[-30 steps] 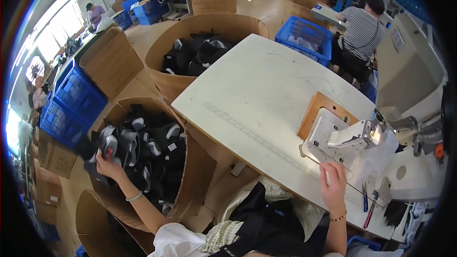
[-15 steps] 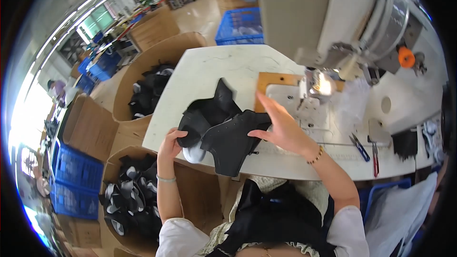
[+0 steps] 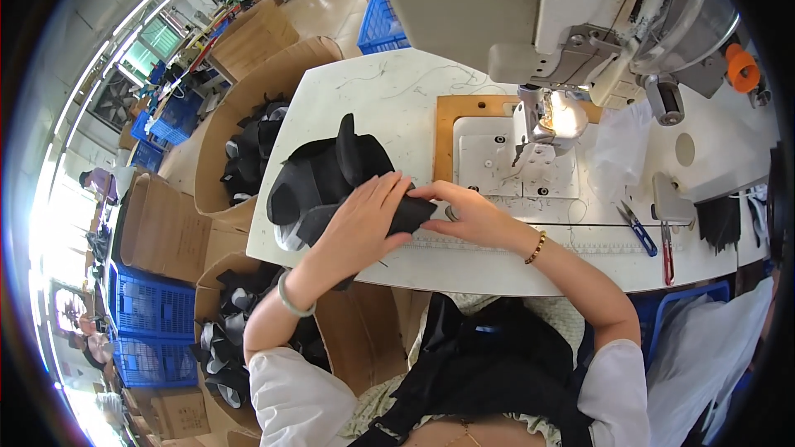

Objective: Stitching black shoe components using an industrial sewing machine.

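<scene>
Black shaped fabric pieces (image 3: 323, 170), which look like shoe uppers, lie in a loose stack on the near left of the white table, some with grey-white lining showing. My left hand (image 3: 360, 219) rests flat across the top piece, fingers stretched out together and thumb apart. At that piece's right corner, my right hand (image 3: 464, 213) pinches the edge between thumb and fingers. Part of the top piece is hidden under my left hand. To the right of the stack, the sewing machine (image 3: 551, 124) has its lamp lit over a metal plate, with no fabric under the needle.
Blue-handled snips (image 3: 638, 230) and a red-handled tool (image 3: 667, 252) lie on the right of the table (image 3: 389, 91). Cardboard boxes (image 3: 310, 58) with black pieces stand along its left side. Blue crates (image 3: 153, 302) are farther left. A clear plastic bag (image 3: 621, 145) lies beside the machine.
My left hand has moved from the stack's left edge to lie over the top piece. The right hand has closed from spread fingers to a pinch. The view has shifted slightly.
</scene>
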`<state>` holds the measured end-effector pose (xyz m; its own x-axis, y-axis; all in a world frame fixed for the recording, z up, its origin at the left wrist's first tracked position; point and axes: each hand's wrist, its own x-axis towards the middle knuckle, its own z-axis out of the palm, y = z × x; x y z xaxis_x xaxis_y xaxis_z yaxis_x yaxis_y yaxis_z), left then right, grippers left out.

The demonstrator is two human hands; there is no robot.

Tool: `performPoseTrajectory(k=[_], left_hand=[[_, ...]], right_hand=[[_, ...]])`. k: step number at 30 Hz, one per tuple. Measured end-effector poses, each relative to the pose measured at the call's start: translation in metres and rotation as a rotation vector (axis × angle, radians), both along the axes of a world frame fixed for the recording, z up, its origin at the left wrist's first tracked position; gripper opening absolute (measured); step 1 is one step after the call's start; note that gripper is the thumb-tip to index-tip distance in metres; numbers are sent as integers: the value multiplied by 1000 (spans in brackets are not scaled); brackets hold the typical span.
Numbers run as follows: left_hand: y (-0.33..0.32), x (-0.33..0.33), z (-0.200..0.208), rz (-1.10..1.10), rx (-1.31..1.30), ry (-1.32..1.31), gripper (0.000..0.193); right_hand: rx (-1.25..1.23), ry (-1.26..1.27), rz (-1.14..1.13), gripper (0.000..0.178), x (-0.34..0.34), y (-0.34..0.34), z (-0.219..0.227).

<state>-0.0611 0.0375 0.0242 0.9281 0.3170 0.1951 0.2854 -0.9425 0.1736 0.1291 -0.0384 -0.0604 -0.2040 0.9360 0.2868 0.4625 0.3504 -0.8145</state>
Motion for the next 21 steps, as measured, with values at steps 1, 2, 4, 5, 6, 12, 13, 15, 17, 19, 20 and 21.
performPoseTrajectory(k=[1, 2, 4, 5, 6, 12, 13, 15, 17, 19, 20, 21], left_hand=[[7, 3, -3, -30, 99, 58, 65], [11, 4, -3, 16, 141, 149, 55], [19, 9, 5, 4, -21, 213, 49], [21, 12, 10, 5, -184, 273, 43], [19, 14, 17, 34, -252, 231, 36], [15, 6, 70, -171, -572, 32, 38], [15, 5, 73, -245, -739, 4, 38], [7, 4, 77, -182, -786, -12, 35], [2, 6, 76, -125, -633, -98, 34], [-5, 13, 72, -124, -631, -186, 32], [-10, 14, 74, -30, -645, -161, 32], [-12, 17, 74, 64, -658, -135, 31]], right_hand=[[-55, 124, -7, 53, -2, 0, -1], [-109, 249, -14, 51, -3, 0, -2], [-73, 280, -25, 48, 0, 1, -11], [-38, 303, -22, 45, 2, 1, -13], [-33, 310, -30, 45, 1, 1, -9], [420, -10, 133, 39, 0, -28, 59], [424, -14, 136, 39, 4, -38, 70], [332, -22, 112, 41, 10, -51, 84], [330, -12, 74, 43, 14, -55, 80], [208, 81, -17, 42, 17, -60, 75], [207, 77, -24, 42, 18, -62, 74], [192, 134, -36, 41, 18, -62, 72]])
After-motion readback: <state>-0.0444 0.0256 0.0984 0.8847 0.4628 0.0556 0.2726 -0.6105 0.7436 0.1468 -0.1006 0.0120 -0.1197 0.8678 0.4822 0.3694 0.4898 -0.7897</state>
